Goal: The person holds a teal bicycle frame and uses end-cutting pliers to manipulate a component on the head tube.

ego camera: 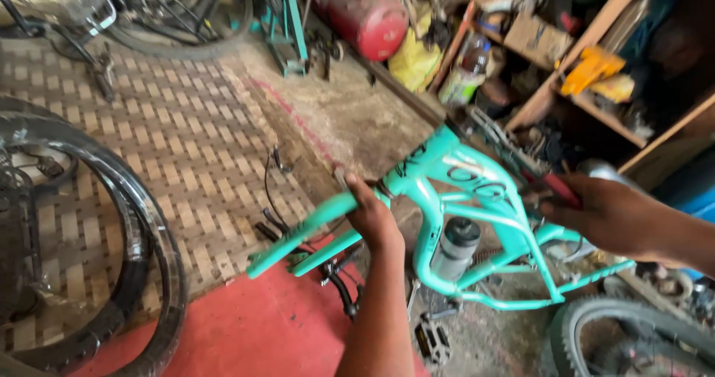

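A turquoise bicycle frame [477, 198] stands tilted across the middle, its fork legs [298, 239] pointing down left with no front wheel. My left hand [372, 217] grips the frame near the head tube and fork crown. My right hand [603, 213] reaches to the seat end of the frame and closes on a red-handled tool [558, 189] there. A grey bottle with a black cap [456, 246] sits in the frame's cage. A pedal [433, 340] hangs below, and the rear tyre [633, 332] shows at the lower right.
A loose black tyre [149, 228] lies on the patterned floor at the left. A red gas cylinder [369, 16], a green stand [290, 27] and cluttered wooden shelves [596, 64] fill the back. More bicycle wheels [186, 19] stand at the top left. Brake cables [275, 191] trail on the floor.
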